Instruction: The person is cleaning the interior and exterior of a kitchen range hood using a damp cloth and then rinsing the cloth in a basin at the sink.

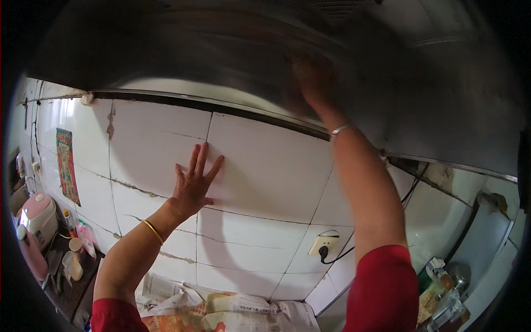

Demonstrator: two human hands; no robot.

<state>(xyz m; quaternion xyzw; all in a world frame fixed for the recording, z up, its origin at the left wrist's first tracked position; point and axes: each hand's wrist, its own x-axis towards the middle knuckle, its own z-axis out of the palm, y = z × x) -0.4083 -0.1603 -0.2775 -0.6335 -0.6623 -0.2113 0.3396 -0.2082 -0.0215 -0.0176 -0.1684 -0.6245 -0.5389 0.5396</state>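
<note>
My left hand [194, 182], with a gold-coloured bangle at the wrist, lies with spread fingers against the white wall tiles [265, 174]. Above it runs the lower edge of a dark metal range hood [207, 101]. My right hand [313, 76] is raised at the hood's dark surface and blurred; whether it holds anything is too dark and smeared to see. A silver-coloured bangle circles that wrist. Both arms come out of red sleeves.
Newspaper sheets [249, 311] cover the surface at the wall's foot. A plug sits in a wall socket [324, 245]. On the left counter stand a pink and white rice cooker [39, 218] and several containers. Jars and a metal pot [459, 274] stand at the lower right.
</note>
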